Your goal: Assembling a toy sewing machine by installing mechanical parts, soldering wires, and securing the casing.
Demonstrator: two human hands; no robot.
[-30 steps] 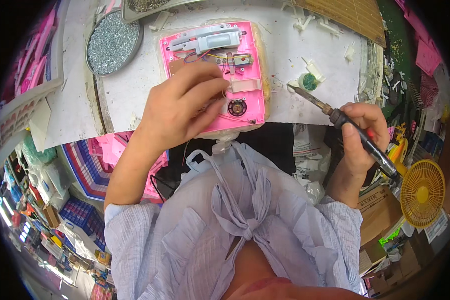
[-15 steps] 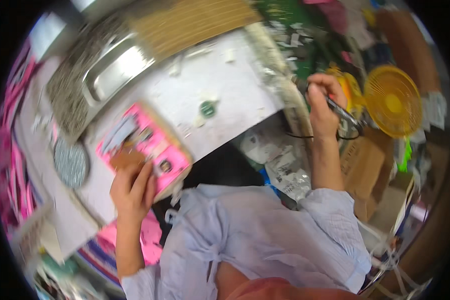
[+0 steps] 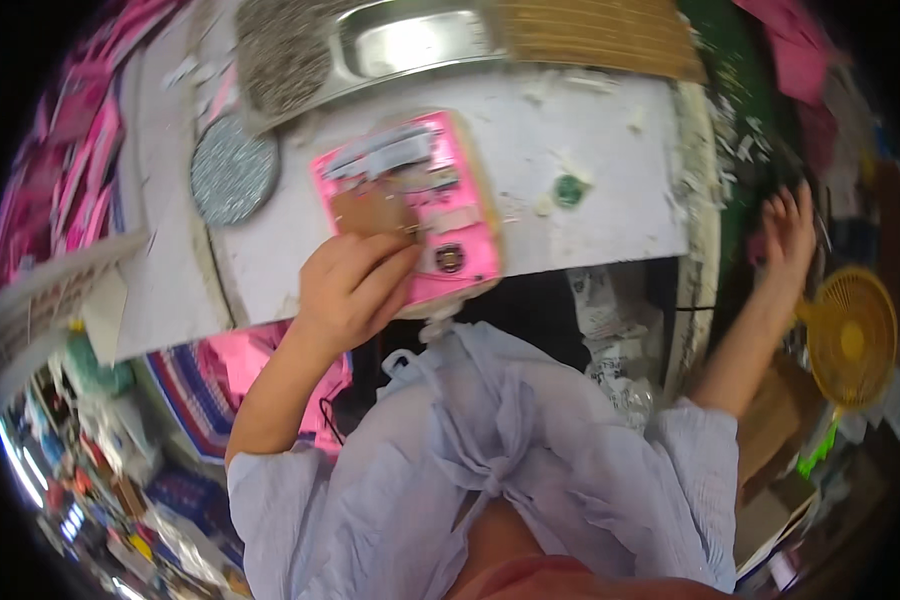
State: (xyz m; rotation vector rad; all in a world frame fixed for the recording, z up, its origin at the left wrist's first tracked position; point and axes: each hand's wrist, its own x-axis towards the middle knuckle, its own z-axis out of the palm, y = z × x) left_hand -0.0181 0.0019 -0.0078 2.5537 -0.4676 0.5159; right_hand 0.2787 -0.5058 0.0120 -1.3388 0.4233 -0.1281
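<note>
Dressed in a loose, thin, crinkled blouse (image 3: 580, 450) of pale greyish blue, gathered in soft folds across the front and tied near the open neckline in a floppy bow (image 3: 492, 478) with trailing ends; cut with wide, rumpled sleeves (image 3: 282, 500) ending around the elbows; bare at left hand (image 3: 345, 285) and right hand (image 3: 789, 238)

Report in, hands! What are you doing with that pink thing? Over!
Left hand pinching brown board over pink casing. Right hand past table's right edge, fingers spread. Left hand hiding casing's near-left corner.
</note>
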